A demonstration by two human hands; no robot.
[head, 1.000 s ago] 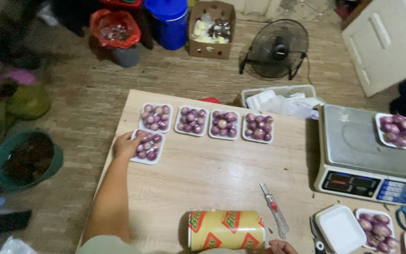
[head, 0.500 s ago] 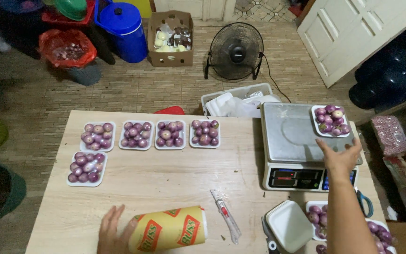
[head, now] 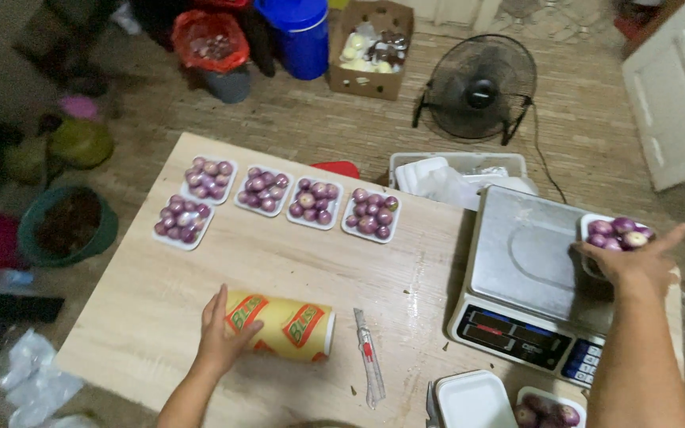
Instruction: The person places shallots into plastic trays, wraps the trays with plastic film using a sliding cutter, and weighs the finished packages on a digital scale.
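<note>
A: Where are the hands sitting right now?

B: The left hand (head: 220,341) is lying on the yellow cylindrical roll with red and green printing (head: 283,325), fingers curling loosely over its left end rather than clamping it; the roll is lying on its side on the pale wooden bench (head: 144,293), near the front edge.

A: And the right?

B: The right hand (head: 632,265) is gripping the white foam tray of small purple-red onions (head: 616,235), its grip closing on the tray's near rim. The tray is sitting at the far right edge of the grey digital scale with the steel platter (head: 525,254), partly overhanging it.

A: What is crowding the edges?

B: Four matching white trays of onions (head: 291,196) are lining the far edge of the bench, with a fifth tray (head: 183,221) just in front of the leftmost one. A slim utility knife with a red and white handle (head: 369,358) is lying just right of the roll. An empty white foam tray (head: 473,400) and another filled onion tray (head: 549,412) are pressing against the front edge, below the scale.

A: Any open room?

B: The middle of the bench, between the tray row and the roll, is lying bare, and so is most of the scale's platter. A black floor fan (head: 479,87) is standing well apart, beyond the bench
</note>
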